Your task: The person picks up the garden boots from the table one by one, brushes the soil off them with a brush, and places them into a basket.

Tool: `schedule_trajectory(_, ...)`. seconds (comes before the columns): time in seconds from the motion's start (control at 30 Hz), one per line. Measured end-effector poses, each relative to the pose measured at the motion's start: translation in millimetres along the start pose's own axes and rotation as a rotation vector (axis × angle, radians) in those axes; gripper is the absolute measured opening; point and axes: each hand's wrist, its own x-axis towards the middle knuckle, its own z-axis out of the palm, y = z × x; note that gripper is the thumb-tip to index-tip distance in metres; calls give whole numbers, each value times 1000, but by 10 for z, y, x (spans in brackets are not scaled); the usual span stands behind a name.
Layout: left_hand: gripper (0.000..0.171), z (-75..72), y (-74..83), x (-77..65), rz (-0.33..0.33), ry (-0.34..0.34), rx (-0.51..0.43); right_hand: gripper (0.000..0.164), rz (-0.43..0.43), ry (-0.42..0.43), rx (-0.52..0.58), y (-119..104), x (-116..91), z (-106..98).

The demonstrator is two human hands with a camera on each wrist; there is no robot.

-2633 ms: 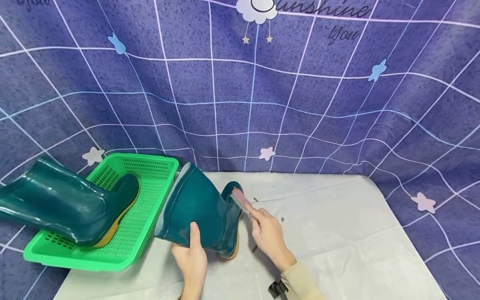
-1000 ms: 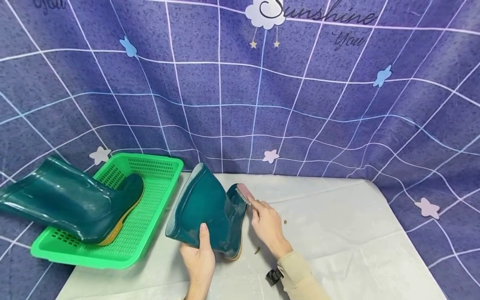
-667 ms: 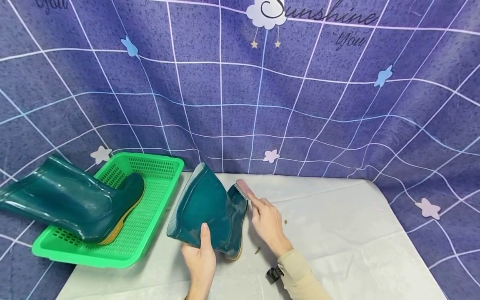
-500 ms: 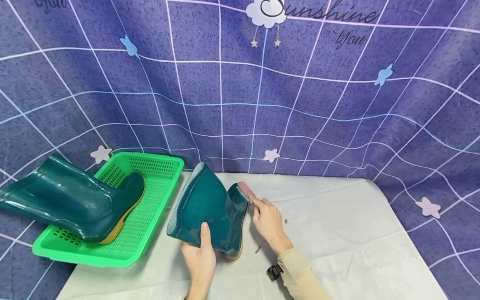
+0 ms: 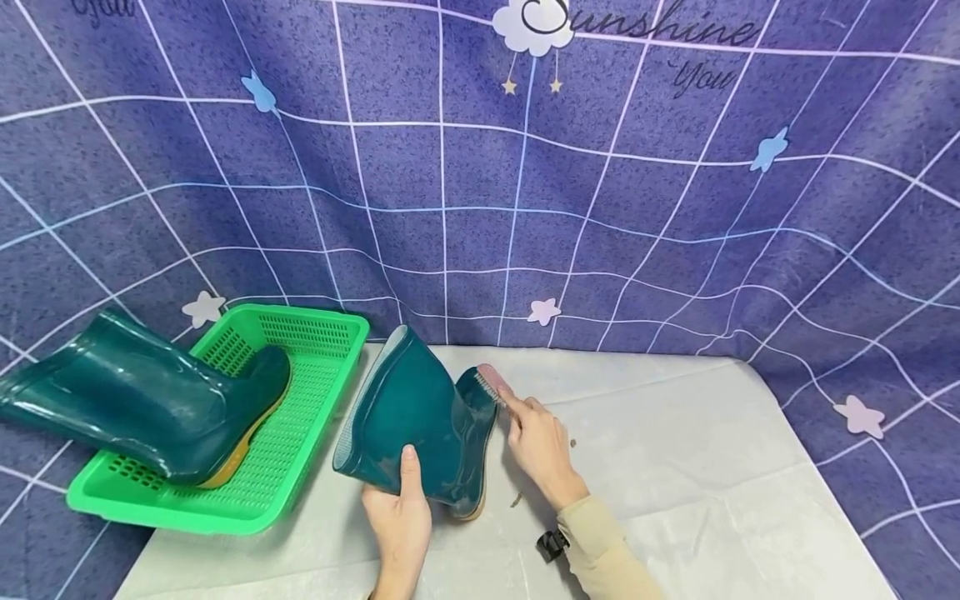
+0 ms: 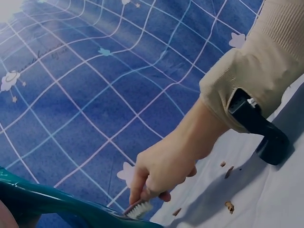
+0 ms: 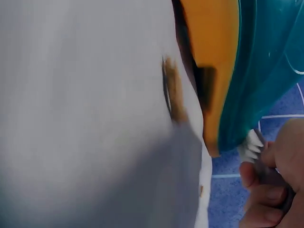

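Note:
A dark green rubber boot (image 5: 412, 417) with a tan sole is tilted over the table in the head view, its wide top opening facing left. My left hand (image 5: 401, 517) grips the boot's shaft from the near side, thumb lying along it and the other fingers hidden beneath. A pink scrub brush (image 5: 492, 379) with white bristles is held in my right hand (image 5: 542, 446), the index finger stretched along its back. Its bristles touch the toe of the boot. The right wrist view shows the bristles (image 7: 251, 147) against the toe beside the orange-tan sole (image 7: 211, 33).
A green perforated basket (image 5: 315, 433) stands at the left, with a second green boot (image 5: 142, 400) lying in it and jutting past its left side. Small brown crumbs (image 5: 516, 500) lie on the white-covered table (image 5: 675, 467). A purple grid-patterned curtain (image 5: 480, 167) hangs behind.
The brush has slid back and forth over the boot's toe in my right hand, ending near the toe's tip. The boot has turned slightly, and the left hand keeps its grip.

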Motion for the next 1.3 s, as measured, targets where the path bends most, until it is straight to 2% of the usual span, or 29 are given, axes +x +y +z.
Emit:
schedule_trajectory(0.1, 35, -1, -3, -2, -2, -4, -1, 43, 16, -4, 1, 12, 15, -4)
schedule_trajectory(0.3, 34, -9, -7, 1, 2, 13, 8, 44, -55, -24, 14, 39, 22, -4)
schedule_trajectory(0.43, 35, -3, 4, -5, 8, -2, -7, 43, 2, -60, -2, 60, 41, -20)
schedule_trajectory(0.5, 35, 5, 8, -13, 10, -10, -15, 43, 4, -42, -4, 78, 50, -34)
schedule_trajectory(0.7, 34, 10, 3, -14, 15, 1, -27, 46, -79, -10, 13, 122, 39, -25)
schedule_trajectory(0.83, 33, 9, 10, -22, 10, -6, -21, 44, -15, -57, 5, 122, 36, -21)
schedule_trajectory(0.93, 33, 8, 7, -31, -1, -8, -19, 46, 31, -43, -7, 123, 26, -18)
schedule_trajectory(1.07, 34, 5, -2, -33, 0, 0, -22, 44, -13, 9, 24, 108, 2, -15)
schedule_trajectory(1.17, 34, 7, 0, -29, 12, -3, -25, 44, -56, -19, 51, 102, -4, -19)
schedule_trajectory(1.23, 34, 12, 4, -32, 15, -13, -22, 46, -42, -53, 50, 112, 2, -30)
schedule_trajectory(1.3, 35, 16, 7, -36, 9, -22, -19, 49, 12, -71, 27, 131, 11, -52)
